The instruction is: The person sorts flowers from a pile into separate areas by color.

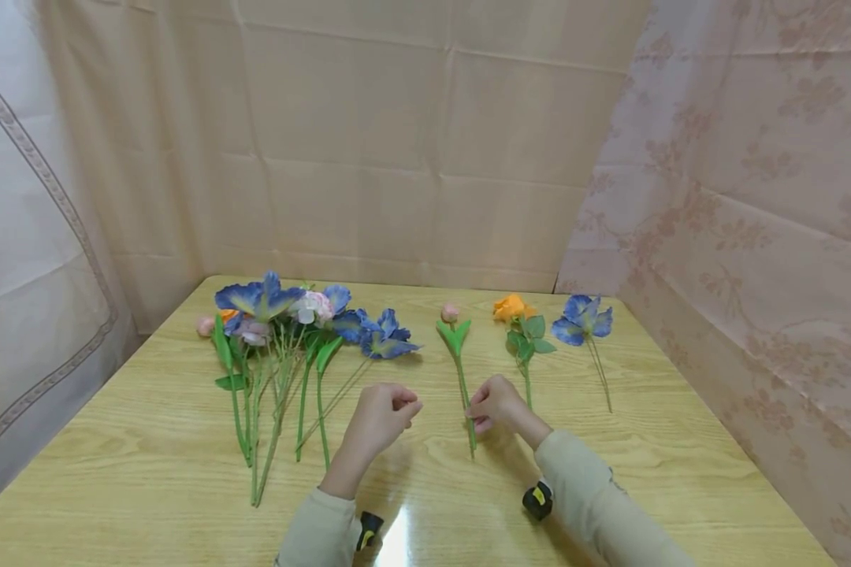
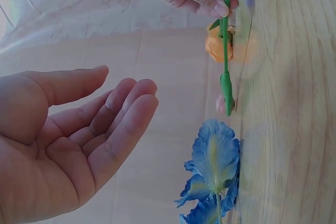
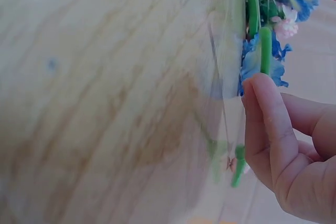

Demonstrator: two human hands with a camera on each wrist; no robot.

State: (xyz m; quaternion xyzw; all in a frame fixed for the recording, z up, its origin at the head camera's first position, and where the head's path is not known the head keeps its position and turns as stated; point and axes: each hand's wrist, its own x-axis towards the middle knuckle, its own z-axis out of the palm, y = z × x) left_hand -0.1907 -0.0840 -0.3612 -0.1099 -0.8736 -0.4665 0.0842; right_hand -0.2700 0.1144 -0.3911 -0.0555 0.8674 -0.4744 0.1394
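My right hand pinches the lower stem of a pink artificial tulip between thumb and fingers. The tulip's bud points away toward the back of the table, with its two green leaves just below the bud. In the right wrist view the cut end of the green stem sticks out past the fingers. My left hand hovers over the table left of the tulip and holds nothing. Its fingers are loosely bent and apart from the thumb in the left wrist view. A blue iris lies beyond that hand.
At the left lies a heap of artificial flowers with blue irises, a pale pink bloom and long green stems. To the right lie an orange rose and another blue iris. Curtains hang behind the wooden table.
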